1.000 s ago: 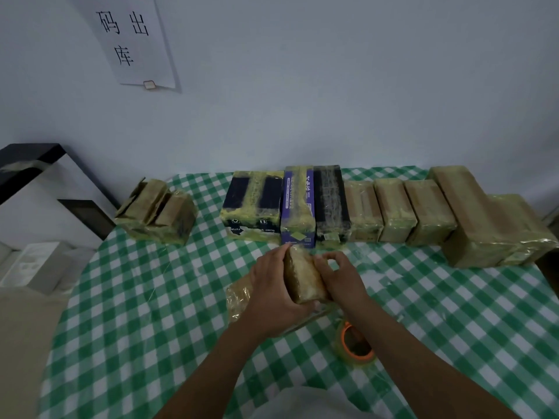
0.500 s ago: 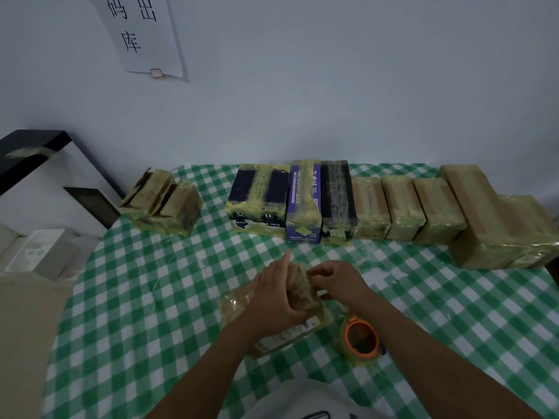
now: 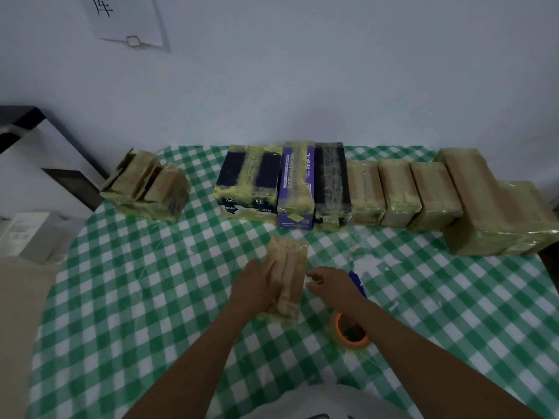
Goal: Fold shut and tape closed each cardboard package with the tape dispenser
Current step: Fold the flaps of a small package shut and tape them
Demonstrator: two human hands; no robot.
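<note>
Cardboard package (image 3: 289, 267) lies mid-table, left hand (image 3: 257, 285) pressing flat at its 9 o'clock side; right hand (image 3: 331, 285) loose, empty. Flaps may spring open before the dispenser (image 3: 338, 328), at 5 o'clock, arrives.

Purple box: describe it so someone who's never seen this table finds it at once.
A row of taped packages lines the far edge of the green-checked table. Near the row's middle, the purple box stands squeezed between a navy box on its left and a black box on its right. It is the only purple one, with pale lettering on top.
</note>
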